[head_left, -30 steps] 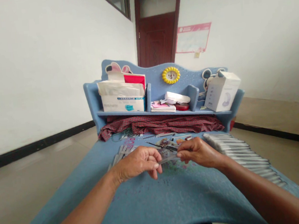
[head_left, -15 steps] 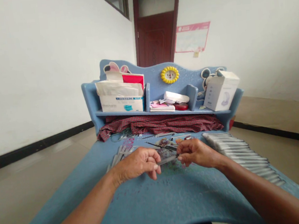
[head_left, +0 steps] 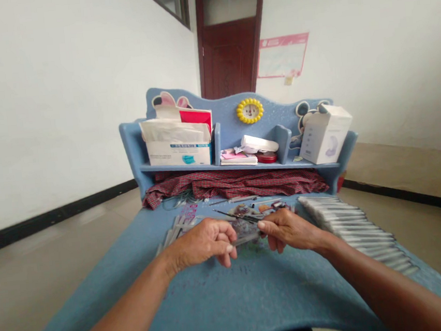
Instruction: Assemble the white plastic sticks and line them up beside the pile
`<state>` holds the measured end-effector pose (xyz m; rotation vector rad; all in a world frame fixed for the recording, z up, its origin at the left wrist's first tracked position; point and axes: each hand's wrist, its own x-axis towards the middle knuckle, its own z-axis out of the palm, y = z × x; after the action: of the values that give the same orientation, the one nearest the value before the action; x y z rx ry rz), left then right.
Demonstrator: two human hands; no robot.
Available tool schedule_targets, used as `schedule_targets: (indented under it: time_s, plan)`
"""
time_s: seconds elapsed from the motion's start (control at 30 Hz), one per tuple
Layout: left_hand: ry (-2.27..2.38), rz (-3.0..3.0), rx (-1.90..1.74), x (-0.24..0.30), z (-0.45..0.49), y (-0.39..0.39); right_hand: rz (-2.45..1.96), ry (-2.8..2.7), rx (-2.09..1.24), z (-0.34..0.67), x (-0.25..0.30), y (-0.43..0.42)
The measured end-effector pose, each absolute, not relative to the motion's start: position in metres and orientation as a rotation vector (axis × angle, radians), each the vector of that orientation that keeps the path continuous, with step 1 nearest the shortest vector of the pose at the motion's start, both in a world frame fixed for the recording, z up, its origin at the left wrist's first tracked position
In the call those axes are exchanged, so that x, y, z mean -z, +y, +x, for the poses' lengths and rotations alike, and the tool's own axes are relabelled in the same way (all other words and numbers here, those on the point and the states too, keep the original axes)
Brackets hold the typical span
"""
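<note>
Both my hands meet over the middle of the blue desk (head_left: 233,299). My left hand (head_left: 202,242) and my right hand (head_left: 287,229) each pinch an end of a small clear plastic case (head_left: 246,233) held between them just above the desk. Fingers of both hands are curled closed on it. Behind the case lie thin dark sticks (head_left: 237,216) and small colourful bits on the desk.
A long row of grey flat cases (head_left: 359,230) runs along the desk's right side; a few more (head_left: 175,229) lie at the left. A red checked cloth (head_left: 238,183) lies under the shelf, which holds a mask box (head_left: 177,138), papers and a white box (head_left: 326,134).
Both hands have stayed together on the clear case; the right hand has shifted slightly and turned the case a little flatter.
</note>
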<state>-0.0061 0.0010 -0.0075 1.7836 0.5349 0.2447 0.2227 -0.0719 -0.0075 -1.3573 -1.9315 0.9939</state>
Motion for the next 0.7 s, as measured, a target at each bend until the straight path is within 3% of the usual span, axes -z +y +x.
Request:
schedule_targets:
  time_s: [0.7]
  plan:
    - [0.577, 1.800, -0.209, 0.0102, -0.0055, 0.0003, -1.382, -1.883, -1.061, 0.2221, 0.0122, -0.0771]
